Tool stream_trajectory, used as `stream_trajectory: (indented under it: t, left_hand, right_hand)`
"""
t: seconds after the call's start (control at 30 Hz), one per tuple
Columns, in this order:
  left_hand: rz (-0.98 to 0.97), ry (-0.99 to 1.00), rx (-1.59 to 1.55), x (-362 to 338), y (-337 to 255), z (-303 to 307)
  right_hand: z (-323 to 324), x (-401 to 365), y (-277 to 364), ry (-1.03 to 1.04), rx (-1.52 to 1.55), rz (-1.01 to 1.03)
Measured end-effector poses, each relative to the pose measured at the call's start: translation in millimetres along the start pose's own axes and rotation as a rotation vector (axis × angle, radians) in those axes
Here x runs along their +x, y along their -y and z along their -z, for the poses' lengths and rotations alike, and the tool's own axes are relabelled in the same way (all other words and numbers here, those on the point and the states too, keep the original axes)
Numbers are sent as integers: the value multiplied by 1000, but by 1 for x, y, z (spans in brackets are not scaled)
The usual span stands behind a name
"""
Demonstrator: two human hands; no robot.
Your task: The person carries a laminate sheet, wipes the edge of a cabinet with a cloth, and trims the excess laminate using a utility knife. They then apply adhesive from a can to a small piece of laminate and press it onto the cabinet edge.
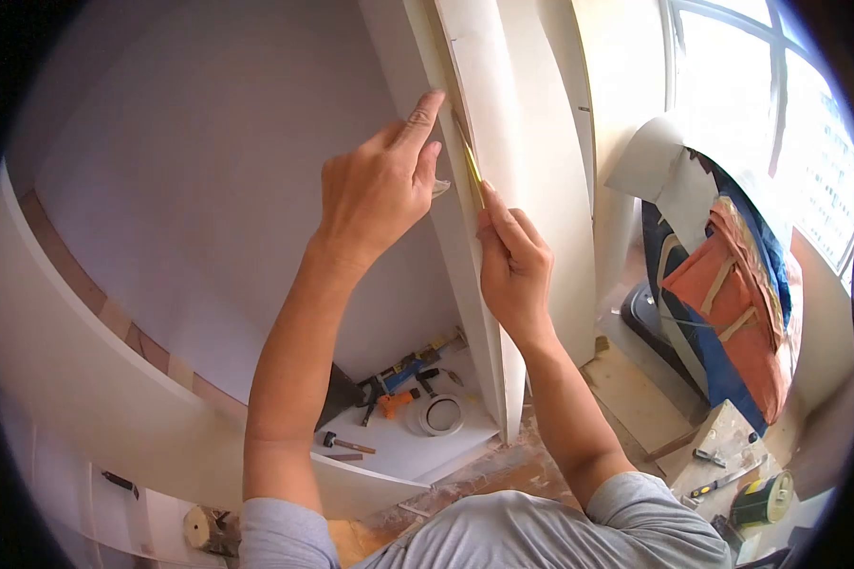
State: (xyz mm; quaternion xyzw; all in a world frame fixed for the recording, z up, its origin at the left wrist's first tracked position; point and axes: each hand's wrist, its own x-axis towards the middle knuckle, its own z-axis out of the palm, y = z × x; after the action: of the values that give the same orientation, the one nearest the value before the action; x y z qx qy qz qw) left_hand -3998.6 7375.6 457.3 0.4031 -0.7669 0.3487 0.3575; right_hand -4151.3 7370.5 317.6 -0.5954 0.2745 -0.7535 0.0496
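Observation:
My right hand (517, 261) pinches a thin yellow pointed tool (473, 163), its tip angled up against the long edge of a white cabinet panel (451, 204). Higher up and to the left, my left hand (380, 185) is beside the same panel edge, index finger stretched toward it and the other fingers curled in. A small whitish scrap (440, 189) shows just below the left thumb; what else those curled fingers hold is hidden.
On the white cabinet floor (460, 446) lie a hammer (349, 444), an orange tool (396, 403) and a roll of tape (441, 415). At right, an orange and blue bag (721, 284) leans below the window (731, 85). A green can (762, 500) stands near a yellow-black utility knife (721, 481).

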Motion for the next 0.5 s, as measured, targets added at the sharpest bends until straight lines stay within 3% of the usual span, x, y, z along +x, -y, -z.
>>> stream_trajectory:
  t: [0.27, 0.5]
  left_hand:
    - [-110, -9, 62, 17, 6, -1]
    - [-169, -28, 193, 14, -4, -5]
  right_hand:
    - [-1, -3, 0, 31, 170, -138]
    - [-6, 3, -4, 36, 196, -113]
